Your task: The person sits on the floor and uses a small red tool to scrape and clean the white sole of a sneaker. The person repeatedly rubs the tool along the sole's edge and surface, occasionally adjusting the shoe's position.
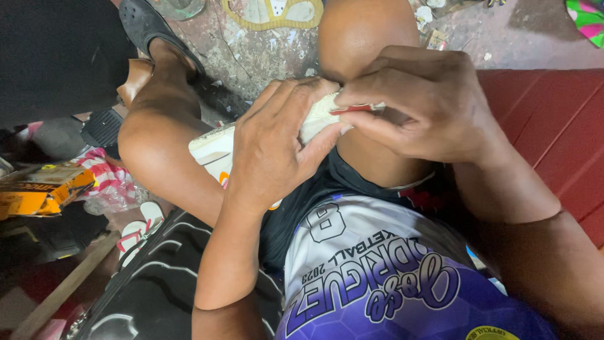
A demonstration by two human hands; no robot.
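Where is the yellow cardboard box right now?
The yellow cardboard box lies at the head view's far left edge, beside pink striped cloth.

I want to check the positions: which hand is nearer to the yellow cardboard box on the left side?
Left. The left hand is closer to the yellow cardboard box, though apart from it; the right hand is farther away.

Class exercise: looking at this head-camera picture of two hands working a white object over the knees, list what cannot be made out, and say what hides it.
- White object, head view: mostly covered by the left hand and right hand; its kind is unclear.
- Red-edged strip: its far end is hidden under the right fingers.
- Yellow box: cut off by the left edge.
- Sandal sole: cut off by the top edge.
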